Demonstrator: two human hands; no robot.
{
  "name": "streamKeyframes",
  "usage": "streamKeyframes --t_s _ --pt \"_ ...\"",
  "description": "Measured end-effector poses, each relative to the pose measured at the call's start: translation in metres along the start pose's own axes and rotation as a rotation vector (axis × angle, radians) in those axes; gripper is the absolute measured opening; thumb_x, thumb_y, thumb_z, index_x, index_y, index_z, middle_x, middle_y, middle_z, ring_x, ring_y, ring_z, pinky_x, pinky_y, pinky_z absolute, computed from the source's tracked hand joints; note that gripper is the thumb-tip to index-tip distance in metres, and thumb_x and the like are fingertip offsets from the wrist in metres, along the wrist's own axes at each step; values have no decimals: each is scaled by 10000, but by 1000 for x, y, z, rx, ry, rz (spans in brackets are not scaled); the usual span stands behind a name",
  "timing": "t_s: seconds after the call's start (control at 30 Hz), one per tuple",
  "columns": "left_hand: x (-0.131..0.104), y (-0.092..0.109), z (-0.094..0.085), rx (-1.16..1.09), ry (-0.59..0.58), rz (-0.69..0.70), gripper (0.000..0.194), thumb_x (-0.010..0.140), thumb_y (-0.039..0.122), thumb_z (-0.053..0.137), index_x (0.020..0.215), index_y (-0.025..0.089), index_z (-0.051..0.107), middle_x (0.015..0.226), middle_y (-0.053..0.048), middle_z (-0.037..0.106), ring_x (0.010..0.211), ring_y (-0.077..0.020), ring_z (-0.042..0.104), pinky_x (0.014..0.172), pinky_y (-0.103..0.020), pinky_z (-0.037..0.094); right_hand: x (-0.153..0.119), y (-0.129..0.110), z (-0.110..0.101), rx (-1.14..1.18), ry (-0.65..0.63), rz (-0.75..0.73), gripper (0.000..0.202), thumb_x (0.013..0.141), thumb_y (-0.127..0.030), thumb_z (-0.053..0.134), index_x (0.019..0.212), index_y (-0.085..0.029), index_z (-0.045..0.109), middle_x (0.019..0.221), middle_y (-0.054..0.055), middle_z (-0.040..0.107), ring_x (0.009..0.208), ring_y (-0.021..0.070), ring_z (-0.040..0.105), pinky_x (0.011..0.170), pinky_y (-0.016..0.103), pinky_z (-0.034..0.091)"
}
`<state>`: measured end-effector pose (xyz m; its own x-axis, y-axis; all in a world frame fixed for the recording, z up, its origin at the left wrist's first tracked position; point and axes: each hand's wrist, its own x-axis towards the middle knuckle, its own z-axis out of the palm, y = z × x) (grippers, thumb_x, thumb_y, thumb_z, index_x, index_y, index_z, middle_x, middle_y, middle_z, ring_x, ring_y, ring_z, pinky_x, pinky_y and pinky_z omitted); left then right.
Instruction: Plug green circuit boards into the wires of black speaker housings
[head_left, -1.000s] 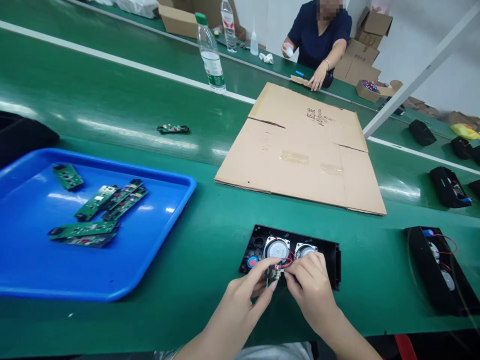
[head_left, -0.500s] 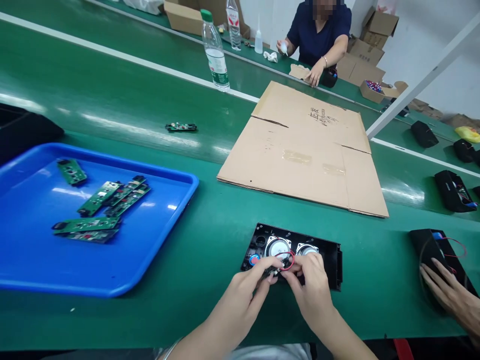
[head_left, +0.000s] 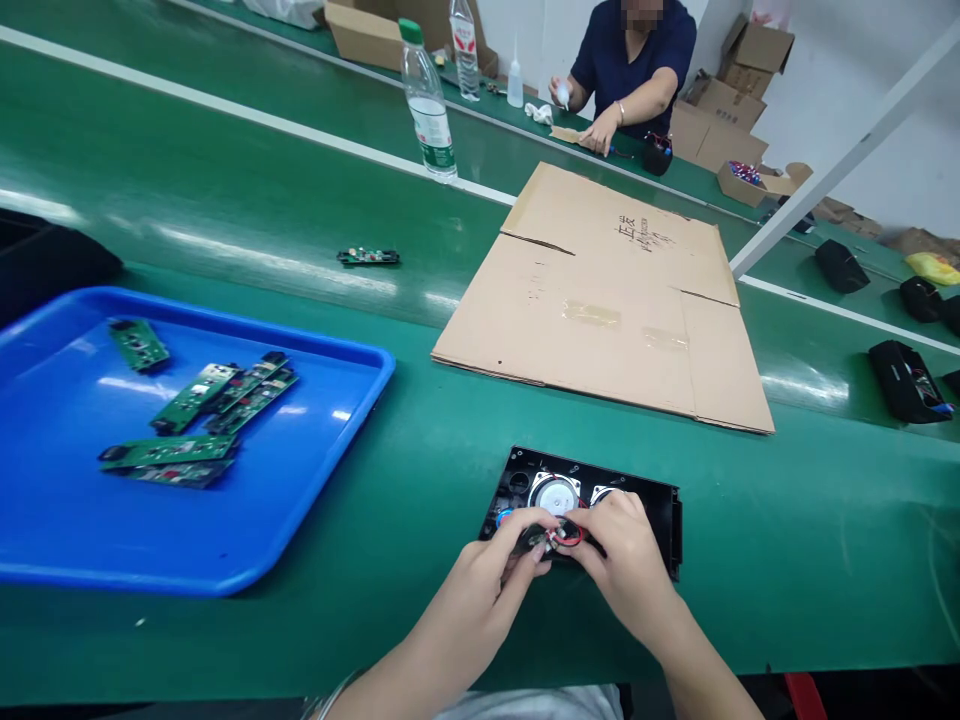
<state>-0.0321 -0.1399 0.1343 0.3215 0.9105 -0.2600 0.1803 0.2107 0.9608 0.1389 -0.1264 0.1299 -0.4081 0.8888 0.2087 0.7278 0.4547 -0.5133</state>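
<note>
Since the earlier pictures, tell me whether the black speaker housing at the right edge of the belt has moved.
Yes. It sat right of the speaker housing under both hands; now that stretch of green belt lies bare.

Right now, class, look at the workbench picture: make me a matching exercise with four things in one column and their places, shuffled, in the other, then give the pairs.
Things
1. Circuit boards
2. Water bottle
3. Speaker case
4. Flat cardboard

Places
A. Under the person's two hands
B. In the blue tray
C. In the middle of the bench, beyond the case
D. Standing by the white line, far side

Pairs: 1-B, 2-D, 3-A, 4-C
</note>
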Motion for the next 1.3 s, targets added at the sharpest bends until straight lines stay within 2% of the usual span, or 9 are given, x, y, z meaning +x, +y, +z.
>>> streamKeyframes --t_s 0.13,0.27,0.37,0.43,0.53,0.67,0.9,1.1,1.3 --pt "-6 3 -1 41 62 -91 216 816 327 411 993 239 497 675 23 654 638 -164 685 606 -237 552 11 8 -13 6 -146 219 267 777 -104 571 1013 -206 502 941 40 629 673 139 577 591 251 443" --pt "-7 5 -1 40 113 -106 220 778 329 454 969 240 521 652 38 657 610 -159 686 604 -226 554 21 5 9 -335 -187 313 307 686 21 540 900 -193 491 699 47 645 563 190 606 461 246 379" --pt "-8 9 1 -3 162 -108 215 761 319 458 948 237 525 682 35 665 634 -156 686 654 -241 563 26 -1 24 -434 -222 328 320 654 60 493 857 -187 486 579 31 613 457 191 576 383 238 293" --pt "-8 10 2 -26 172 -120 212 755 322 466 938 232 521 674 30 665 646 -163 687 654 -253 569 24 0 24 -362 -140 381 268 669 35 480 823 -184 489 613 34 619 466 184 572 381 238 304" --pt "-7 9 4 -57 181 -136 217 758 331 473 943 222 508 680 19 671 671 -176 690 677 -282 573 14 8 13 -18 87 454 117 762 -76 472 785 -185 509 638 10 605 478 134 550 424 220 385" --pt "-1 6 8 -61 142 -123 219 770 331 481 960 224 501 766 -12 702 726 -194 692 671 -289 572 -7 16 -1 345 209 397 79 821 -210 508 827 -186 583 719 17 630 572 115 571 504 205 455" --pt "11 4 14 147 156 16 218 794 303 447 993 232 502 804 -18 719 681 -180 687 592 -247 553 -21 4 6 208 220 115 184 866 -138 445 857 -192 620 748 35 594 715 140 543 610 262 466" --pt "11 5 14 126 140 19 218 792 284 448 996 241 514 884 -15 723 839 -199 679 692 -266 557 -18 3 16 117 212 82 201 875 -167 427 829 -184 622 740 41 574 685 139 542 593 273 476" --pt "13 8 12 66 137 -4 245 774 294 475 1005 227 522 900 -22 717 839 -198 678 732 -279 557 -18 4 16 155 261 66 182 868 -138 431 841 -186 605 747 40 569 695 140 546 589 271 482"
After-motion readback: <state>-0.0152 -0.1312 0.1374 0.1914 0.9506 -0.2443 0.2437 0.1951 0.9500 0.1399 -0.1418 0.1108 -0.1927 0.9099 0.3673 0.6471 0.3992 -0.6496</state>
